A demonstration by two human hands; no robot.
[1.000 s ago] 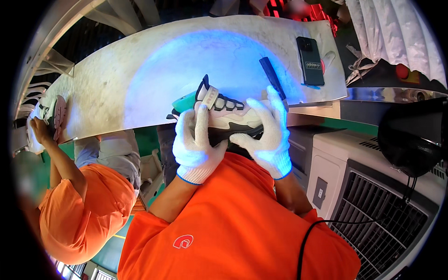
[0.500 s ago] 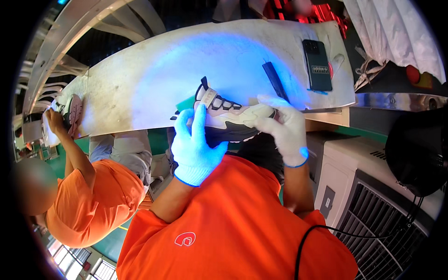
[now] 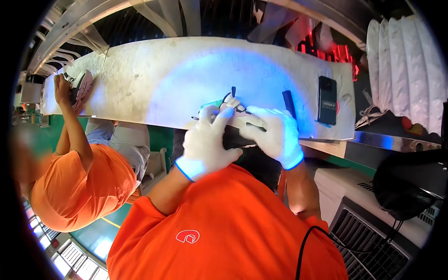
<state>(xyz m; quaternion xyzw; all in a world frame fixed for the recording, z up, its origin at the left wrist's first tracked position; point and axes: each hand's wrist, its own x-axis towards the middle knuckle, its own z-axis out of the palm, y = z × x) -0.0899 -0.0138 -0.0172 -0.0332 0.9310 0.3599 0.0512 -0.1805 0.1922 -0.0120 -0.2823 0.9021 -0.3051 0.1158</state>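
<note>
A sneaker [image 3: 240, 120] with pale uppers, black trim and a black pull tab is between my gloved hands at the table's near edge. My left hand [image 3: 205, 145] grips its heel and collar side, with fingertips near the ankle opening. Over the laces and front part lies my right hand [image 3: 276, 133], fingers curled onto the shoe; it hides most of the toe. Both hands wear white knit gloves with blue cuffs. A teal piece [image 3: 213, 103] shows behind the heel, partly covered.
Blue light falls on the pale worktable [image 3: 130, 74]. A dark strip [image 3: 289, 105] and a black phone [image 3: 327, 100] lie at the right. To the left, a co-worker in orange [image 3: 95, 182] holds another shoe [image 3: 82, 88]. A vented white machine [image 3: 343, 191] stands at lower right.
My right hand has shifted from the toe inward over the laces, closer to my left hand. The whole view has moved, so the table sits lower in the picture.
</note>
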